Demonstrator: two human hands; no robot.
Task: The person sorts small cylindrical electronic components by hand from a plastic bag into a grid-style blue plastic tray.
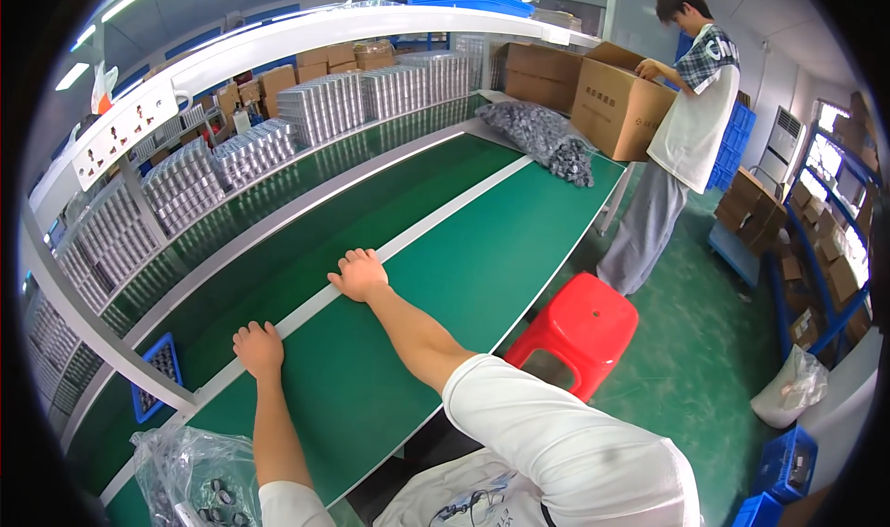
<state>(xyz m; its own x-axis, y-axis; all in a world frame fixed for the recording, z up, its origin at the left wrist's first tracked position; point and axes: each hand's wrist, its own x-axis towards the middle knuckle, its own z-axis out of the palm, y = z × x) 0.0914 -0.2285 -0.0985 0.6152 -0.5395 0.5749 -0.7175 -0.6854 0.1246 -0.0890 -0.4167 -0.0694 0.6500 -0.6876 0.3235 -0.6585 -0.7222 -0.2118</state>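
Observation:
My left hand (pixel 258 349) lies palm down on the white strip (pixel 301 316) that runs along the green workbench (pixel 371 360). Farther along the same strip rests my right hand (pixel 359 275), its fingers spread a little. Both hands are bare and hold nothing. Beside my left forearm, at the near left, sits a clear plastic bag (pixel 190 471) with several small dark round parts in it. A blue tray (pixel 158 376) of small dark parts stands past the strip, left of my left hand.
Stacks of silvery cylinders (pixel 320 110) line the shelf beyond the bench. A bag of dark parts (pixel 538 133) lies at the far end. A person (pixel 695 110) there reaches into a cardboard box (pixel 616 105). A red stool (pixel 589 323) stands right of the bench.

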